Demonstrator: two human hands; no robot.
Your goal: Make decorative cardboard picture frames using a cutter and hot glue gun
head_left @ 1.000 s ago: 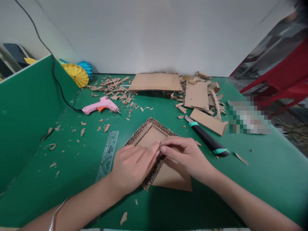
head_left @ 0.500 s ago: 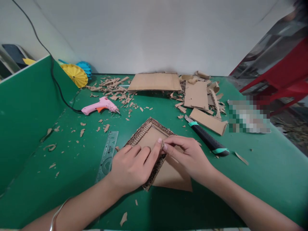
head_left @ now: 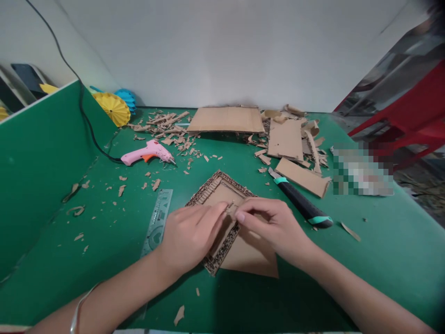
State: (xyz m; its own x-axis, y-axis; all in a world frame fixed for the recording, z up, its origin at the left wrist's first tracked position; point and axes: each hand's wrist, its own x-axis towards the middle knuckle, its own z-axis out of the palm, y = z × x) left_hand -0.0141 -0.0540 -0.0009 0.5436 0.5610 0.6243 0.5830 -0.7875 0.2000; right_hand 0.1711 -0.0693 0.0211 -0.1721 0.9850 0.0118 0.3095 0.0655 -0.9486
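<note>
A small cardboard frame [head_left: 227,242] with layered corrugated walls lies turned cornerwise on the table in front of me. Under its right side a flat cardboard sheet [head_left: 255,255] sticks out. Above the frame's inside, a small strip of cardboard [head_left: 230,208] sits pinched between the fingertips of my left hand [head_left: 191,232] and my right hand [head_left: 269,220]. Both hands are closed, close together, over the frame's right part. My left fingers partly cover the strip, so its full length is hidden. A clear green ruler [head_left: 158,215] lies beside my left hand.
A pink glue gun [head_left: 148,153] with a black cord lies left of centre. A utility knife [head_left: 302,199], blade out, rests to the right. Cardboard pieces [head_left: 225,119] and many scraps cover the back. Yellow and blue paper fans [head_left: 111,109] stand by the green partition [head_left: 45,162].
My left fingers have drawn back slightly, and the left index finger has bent down from its raised position. More of the strip and of the frame's near wall shows. The view has shifted slightly.
</note>
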